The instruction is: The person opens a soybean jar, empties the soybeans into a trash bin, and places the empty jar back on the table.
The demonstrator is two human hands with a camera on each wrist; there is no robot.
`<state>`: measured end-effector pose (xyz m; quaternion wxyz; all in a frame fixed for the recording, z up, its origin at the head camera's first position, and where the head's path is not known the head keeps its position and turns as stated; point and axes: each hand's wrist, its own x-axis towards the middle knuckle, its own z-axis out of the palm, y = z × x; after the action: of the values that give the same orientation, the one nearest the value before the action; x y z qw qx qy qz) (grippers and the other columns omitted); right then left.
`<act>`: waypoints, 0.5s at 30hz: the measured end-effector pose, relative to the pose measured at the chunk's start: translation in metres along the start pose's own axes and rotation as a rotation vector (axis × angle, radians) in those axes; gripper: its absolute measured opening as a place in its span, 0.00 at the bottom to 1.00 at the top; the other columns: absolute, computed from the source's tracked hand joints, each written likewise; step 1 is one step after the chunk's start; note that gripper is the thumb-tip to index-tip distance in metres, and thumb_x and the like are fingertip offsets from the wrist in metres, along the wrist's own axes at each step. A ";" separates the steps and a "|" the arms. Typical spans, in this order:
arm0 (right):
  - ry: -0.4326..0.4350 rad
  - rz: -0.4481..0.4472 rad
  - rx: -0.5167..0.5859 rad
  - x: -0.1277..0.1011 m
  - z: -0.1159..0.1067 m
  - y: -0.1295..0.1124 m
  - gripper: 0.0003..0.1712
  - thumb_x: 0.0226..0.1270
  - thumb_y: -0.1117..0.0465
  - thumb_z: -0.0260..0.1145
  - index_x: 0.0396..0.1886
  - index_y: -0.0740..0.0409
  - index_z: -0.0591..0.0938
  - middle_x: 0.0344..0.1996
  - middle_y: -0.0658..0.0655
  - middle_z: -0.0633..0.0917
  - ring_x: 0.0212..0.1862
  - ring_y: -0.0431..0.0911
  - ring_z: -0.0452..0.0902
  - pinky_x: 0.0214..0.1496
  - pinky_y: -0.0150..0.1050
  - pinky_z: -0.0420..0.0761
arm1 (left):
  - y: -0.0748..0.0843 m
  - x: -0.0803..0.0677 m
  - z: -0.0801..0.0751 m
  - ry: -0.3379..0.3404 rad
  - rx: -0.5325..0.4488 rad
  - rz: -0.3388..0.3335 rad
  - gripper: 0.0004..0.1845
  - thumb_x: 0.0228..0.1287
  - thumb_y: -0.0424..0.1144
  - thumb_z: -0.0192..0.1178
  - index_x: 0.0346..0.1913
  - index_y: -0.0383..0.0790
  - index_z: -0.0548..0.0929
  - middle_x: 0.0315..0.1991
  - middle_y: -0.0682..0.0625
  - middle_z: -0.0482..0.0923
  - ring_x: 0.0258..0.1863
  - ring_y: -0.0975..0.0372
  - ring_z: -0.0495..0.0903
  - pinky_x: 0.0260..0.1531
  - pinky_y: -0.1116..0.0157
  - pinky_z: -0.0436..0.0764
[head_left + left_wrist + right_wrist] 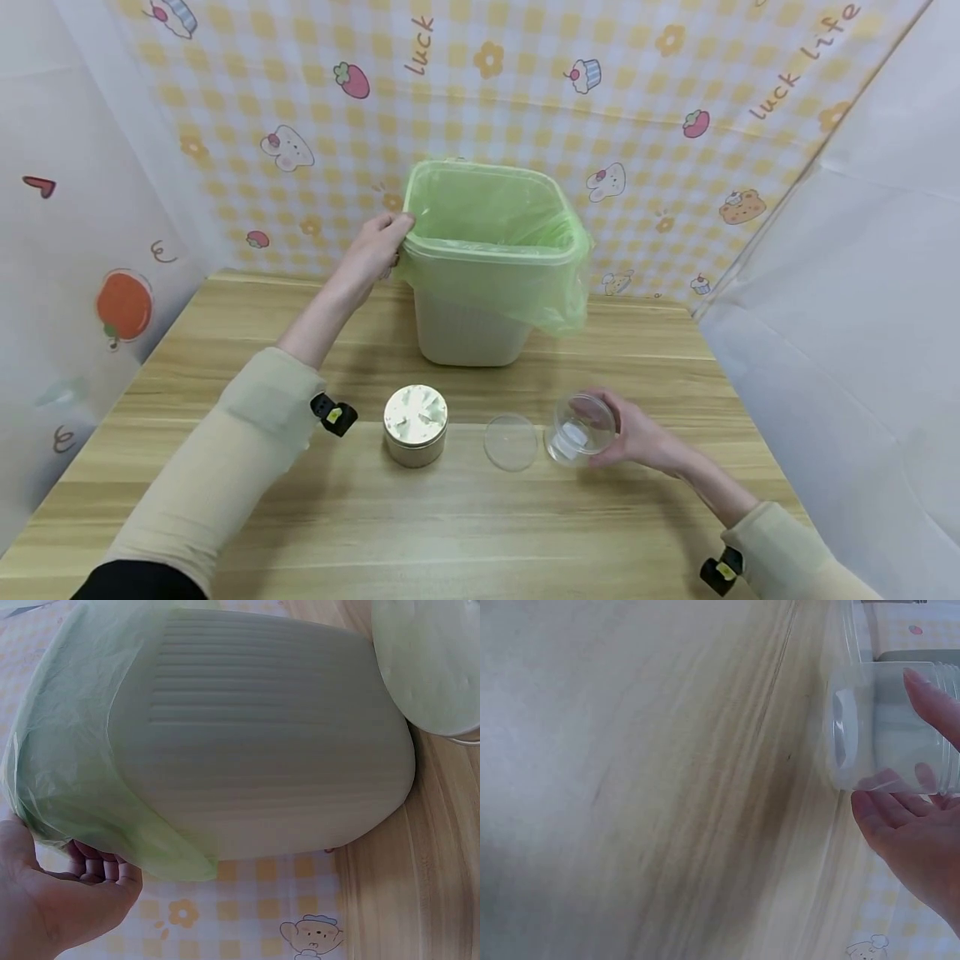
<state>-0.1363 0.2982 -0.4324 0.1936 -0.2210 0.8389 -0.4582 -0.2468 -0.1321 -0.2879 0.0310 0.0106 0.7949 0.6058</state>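
My left hand [378, 243] holds the left rim of a light-coloured trash bin [472, 329], thumb on top and fingers curled beneath. A thin green trash bag [517, 279] lines the bin and is folded over its rim; in the left wrist view the bag [82, 750] hangs down the ribbed side by my fingers. My right hand [633, 429] grips a clear plastic jar [566, 433] from the right, its open mouth up. In the right wrist view, thumb and fingers stand on opposite sides of the jar [896, 727]. A whitish patch shows at its bottom.
Just left of the jar a round clear lid [511, 442] lies flat on the wooden table [450, 533]. A shiny gold tin [416, 425] stands in front of the bin. Behind it hangs a yellow checked cloth [300, 92], with a white side wall [862, 275] on the right.
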 end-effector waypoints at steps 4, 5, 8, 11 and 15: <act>-0.004 -0.007 0.022 -0.001 0.002 0.002 0.54 0.48 0.66 0.83 0.74 0.62 0.65 0.70 0.68 0.75 0.73 0.64 0.68 0.70 0.29 0.72 | 0.000 0.000 0.000 0.003 0.003 0.003 0.25 0.77 0.56 0.45 0.61 0.39 0.72 0.36 0.55 0.66 0.34 0.64 0.65 0.37 0.67 0.67; -0.003 -0.007 0.022 -0.001 0.002 0.003 0.54 0.48 0.66 0.83 0.74 0.62 0.64 0.70 0.68 0.75 0.72 0.64 0.68 0.70 0.29 0.72 | 0.000 0.000 0.000 0.005 0.003 0.004 0.24 0.77 0.56 0.45 0.60 0.40 0.73 0.35 0.56 0.66 0.34 0.64 0.65 0.36 0.67 0.66; -0.014 0.001 0.010 -0.002 0.002 0.003 0.58 0.49 0.64 0.83 0.78 0.59 0.61 0.72 0.67 0.72 0.74 0.65 0.65 0.72 0.37 0.72 | -0.001 0.000 0.000 0.016 -0.001 0.004 0.21 0.76 0.56 0.46 0.55 0.42 0.73 0.33 0.56 0.65 0.32 0.64 0.64 0.33 0.68 0.66; -0.030 0.014 -0.007 -0.003 0.001 0.000 0.65 0.49 0.62 0.84 0.82 0.56 0.55 0.77 0.67 0.64 0.77 0.67 0.58 0.74 0.55 0.70 | 0.000 0.000 0.000 0.014 0.008 0.002 0.18 0.77 0.56 0.46 0.49 0.45 0.73 0.31 0.57 0.65 0.30 0.65 0.64 0.30 0.68 0.65; -0.037 -0.029 -0.031 -0.004 -0.004 -0.008 0.70 0.49 0.63 0.84 0.84 0.57 0.48 0.80 0.71 0.56 0.78 0.70 0.54 0.73 0.64 0.66 | 0.001 -0.001 -0.001 0.006 0.016 0.003 0.17 0.77 0.57 0.45 0.46 0.47 0.72 0.29 0.57 0.64 0.28 0.64 0.63 0.28 0.68 0.63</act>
<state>-0.1336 0.2991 -0.4234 0.1991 -0.2446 0.8388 -0.4437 -0.2459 -0.1333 -0.2868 0.0278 0.0103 0.7998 0.5995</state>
